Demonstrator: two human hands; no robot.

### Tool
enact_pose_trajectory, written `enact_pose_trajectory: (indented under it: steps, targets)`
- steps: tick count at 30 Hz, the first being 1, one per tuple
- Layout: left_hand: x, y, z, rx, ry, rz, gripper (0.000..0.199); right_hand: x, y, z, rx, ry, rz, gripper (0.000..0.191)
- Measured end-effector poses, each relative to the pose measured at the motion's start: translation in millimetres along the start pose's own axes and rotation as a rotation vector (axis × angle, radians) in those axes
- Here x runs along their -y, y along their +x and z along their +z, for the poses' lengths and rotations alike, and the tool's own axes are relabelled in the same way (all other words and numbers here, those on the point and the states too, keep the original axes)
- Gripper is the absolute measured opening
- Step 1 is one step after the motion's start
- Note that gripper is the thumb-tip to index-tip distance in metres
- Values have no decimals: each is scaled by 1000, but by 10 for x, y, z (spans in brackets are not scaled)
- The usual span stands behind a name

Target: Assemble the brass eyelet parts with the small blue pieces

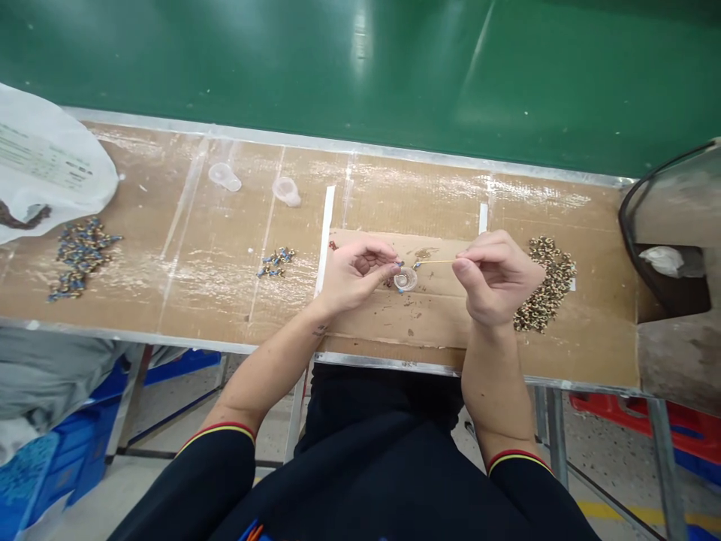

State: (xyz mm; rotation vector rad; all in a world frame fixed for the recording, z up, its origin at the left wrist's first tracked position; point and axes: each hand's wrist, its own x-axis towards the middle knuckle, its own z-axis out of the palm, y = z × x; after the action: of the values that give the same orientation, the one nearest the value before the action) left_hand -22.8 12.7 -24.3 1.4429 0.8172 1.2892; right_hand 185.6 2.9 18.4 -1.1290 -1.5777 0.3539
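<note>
My right hand (499,274) pinches a thin yellow stick (438,261), held level and pointing left, with a blue blob at its tip. My left hand (363,274) is closed at the fingertips on a small part with a bit of blue showing; the rest of it is hidden by the fingers. Stick tip and small part are close together, just above a small clear cup (405,280). The cup sits on a stained cardboard sheet (433,319), and a blue spot shows at its near rim.
A pile of small brass-coloured parts (544,289) lies right of my right hand. Blue-and-brass parts lie in a small group (276,261) and a larger heap (82,255) on the left. Two translucent plastic pieces (287,191) lie behind, near a white bag (50,161).
</note>
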Motion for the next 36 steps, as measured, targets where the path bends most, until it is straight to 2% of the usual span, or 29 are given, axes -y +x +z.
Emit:
enact_pose_trajectory:
  steps: [5, 13, 20, 26, 36]
  targets:
    - [-14, -17, 25, 26, 4, 4, 28, 8, 2, 24, 56, 61, -46, 28]
    - [-63, -1, 31, 18, 8, 26, 25, -36, 28, 51, 36, 157, -140, 15]
    - [-54, -1, 32, 21, -1, 46, 22, -24, 24, 54, 60, 140, -103, 18]
    - [-50, -8, 29, 20, 14, 17, 25, -14, 40, 58, 69, 188, -143, 11]
    - [-50, -11, 27, 20, -13, 5, 23, -16, 30, 63, 97, 170, -133, 12]
